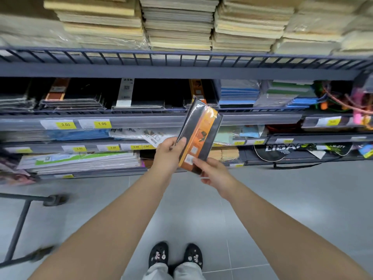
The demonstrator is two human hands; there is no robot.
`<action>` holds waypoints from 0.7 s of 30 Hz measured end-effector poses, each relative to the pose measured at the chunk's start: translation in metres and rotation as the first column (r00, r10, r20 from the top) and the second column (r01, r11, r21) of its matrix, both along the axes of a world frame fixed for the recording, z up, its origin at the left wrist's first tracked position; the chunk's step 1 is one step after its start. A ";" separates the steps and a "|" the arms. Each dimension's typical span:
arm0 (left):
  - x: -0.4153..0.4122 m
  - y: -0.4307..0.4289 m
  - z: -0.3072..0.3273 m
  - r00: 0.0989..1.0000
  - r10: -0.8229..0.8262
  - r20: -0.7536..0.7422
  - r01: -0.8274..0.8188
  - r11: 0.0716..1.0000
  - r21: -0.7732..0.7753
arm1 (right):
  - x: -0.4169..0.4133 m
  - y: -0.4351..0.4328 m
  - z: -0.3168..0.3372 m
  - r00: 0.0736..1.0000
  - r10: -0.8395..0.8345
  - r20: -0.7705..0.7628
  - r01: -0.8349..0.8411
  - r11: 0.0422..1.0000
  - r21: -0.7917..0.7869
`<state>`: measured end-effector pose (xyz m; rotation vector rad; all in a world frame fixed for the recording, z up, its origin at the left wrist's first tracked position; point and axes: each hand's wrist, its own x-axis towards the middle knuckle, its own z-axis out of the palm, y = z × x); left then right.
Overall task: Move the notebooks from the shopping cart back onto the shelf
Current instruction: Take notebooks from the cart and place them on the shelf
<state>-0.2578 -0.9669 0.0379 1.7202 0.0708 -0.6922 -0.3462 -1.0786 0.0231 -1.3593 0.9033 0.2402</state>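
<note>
A black notebook with an orange band [198, 134], wrapped in clear plastic, is held up in front of the shelf rows, tilted with its top toward the right. My left hand [168, 153] grips its left edge. My right hand [214, 172] pinches its bottom corner. Just behind its top end, more black notebooks with orange bands [198, 90] stand on the dark wire shelf [153, 113]. The shopping cart shows only as its grey base frame and wheel [53, 200] at the lower left; its basket is out of view.
Stacks of cream paper pads [177, 23] fill the top shelf. Blue and green exercise books [239, 93] lie to the right, coloured cords [343, 98] further right. Yellow price tags [102, 124] line the shelf edges. Grey floor tiles and my black shoes [174, 256] are below.
</note>
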 end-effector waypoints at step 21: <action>0.076 -0.014 -0.017 0.529 -0.832 0.169 0.141 0.282 0.949 | 0.073 -0.087 0.046 0.977 -0.118 0.180 0.095 0.987 0.127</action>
